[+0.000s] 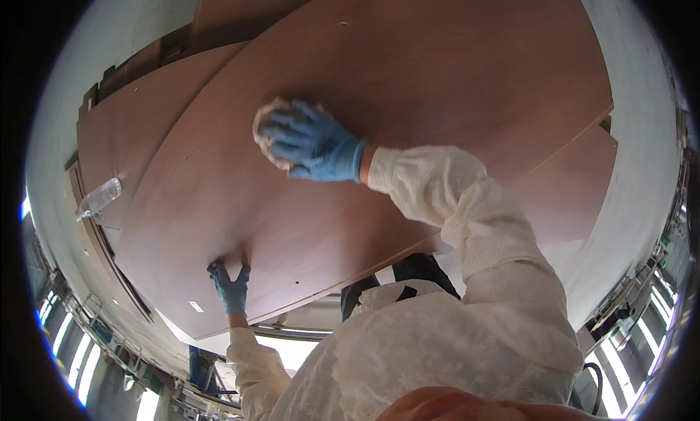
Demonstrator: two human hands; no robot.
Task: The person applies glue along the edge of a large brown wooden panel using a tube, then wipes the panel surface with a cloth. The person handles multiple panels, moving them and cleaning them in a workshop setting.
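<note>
A large reddish-brown panel (408, 78) with a curved outline lies flat in front of me. My right hand (313, 145), in a blue glove, presses a crumpled cream cloth (264, 135) against the panel's face, left of its middle. The palm and fingers cover much of the cloth. Near the panel's front edge, my left hand (232, 286), in a darker blue glove, rests on the surface with thumb and fingers apart. It holds nothing that I can see.
Another brown panel (120, 122) lies partly under the large one at the left. A clear plastic bottle (100, 198) lies on its side there. A small white label (196, 306) sits near my left hand. Pale floor (638, 78) surrounds the panels.
</note>
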